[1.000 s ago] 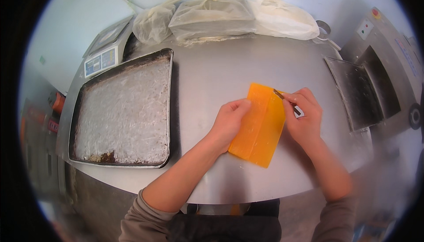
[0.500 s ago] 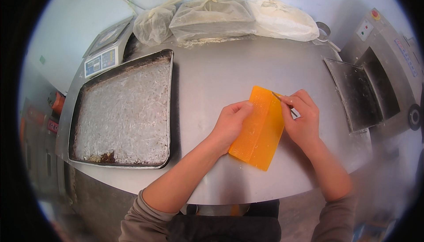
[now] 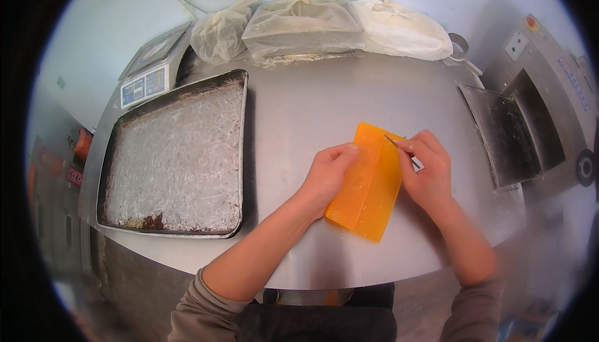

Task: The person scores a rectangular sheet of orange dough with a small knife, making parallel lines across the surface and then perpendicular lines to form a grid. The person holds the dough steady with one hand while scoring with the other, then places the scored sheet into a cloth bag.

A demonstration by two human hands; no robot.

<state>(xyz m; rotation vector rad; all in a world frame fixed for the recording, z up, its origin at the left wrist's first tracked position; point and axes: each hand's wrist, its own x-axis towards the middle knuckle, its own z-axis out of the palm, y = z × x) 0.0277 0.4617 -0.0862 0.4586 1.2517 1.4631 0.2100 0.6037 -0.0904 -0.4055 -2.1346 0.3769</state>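
1. A scale (image 3: 145,83) is set at the back left of the desk (image 3: 306,102), its display panel turned toward the front.
2. Just in front of it, a dark-rimmed tray (image 3: 175,161) is seen, its bottom scuffed and marked by a brown patch near the front edge.
3. Along the wall, a small clear bag (image 3: 218,35) and a larger clear bag (image 3: 304,32) are placed side by side, both tied at the top.
4. The orange sheet (image 3: 368,186) is held at its left edge by the left hand (image 3: 329,170); the thumb is seen on top, the other fingers are mostly hidden.
5. The sheet is tilted over the desk's front middle, right of the tray; whether it touches the desk cannot be told.
6. Behind it, a white bag (image 3: 404,32) is placed against the wall.
7. A slim tool (image 3: 391,141) is pinched in the fingers of the right hand (image 3: 430,170), its tip at the sheet's upper part.
8. At far right, a metal machine (image 3: 549,89) is seen.
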